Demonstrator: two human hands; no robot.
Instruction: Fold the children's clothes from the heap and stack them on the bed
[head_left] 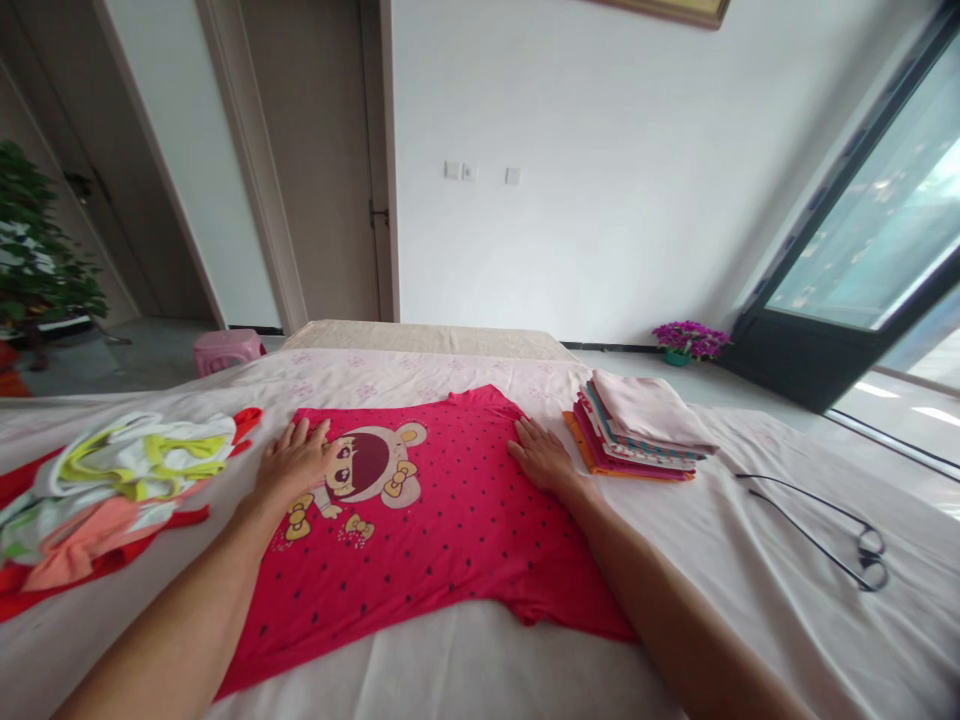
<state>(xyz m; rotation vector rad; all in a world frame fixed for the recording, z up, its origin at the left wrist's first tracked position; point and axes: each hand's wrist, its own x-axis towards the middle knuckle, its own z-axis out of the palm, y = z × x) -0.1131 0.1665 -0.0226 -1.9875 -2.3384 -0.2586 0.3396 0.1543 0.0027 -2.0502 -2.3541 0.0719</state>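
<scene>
A red T-shirt [450,520] with dark dots and a printed cartoon girl lies spread on the sheet, its neck end toward the right. My left hand [298,455] rests flat on the shirt's left part, beside the cartoon print, fingers spread. Flat on the shirt's right part, near the neck end, lies my right hand [541,455], its fingers also stretched out. Just right of that hand stands a stack of folded clothes [645,420], pale pink on top. Neither hand grips the cloth.
Left of the shirt is a loose heap of clothes [127,480]. Black-framed glasses [840,530] lie on the light bed sheet [810,620] at the right. A pink stool [229,350] stands beyond the left edge; a purple flower pot [686,342] is on the floor at the right.
</scene>
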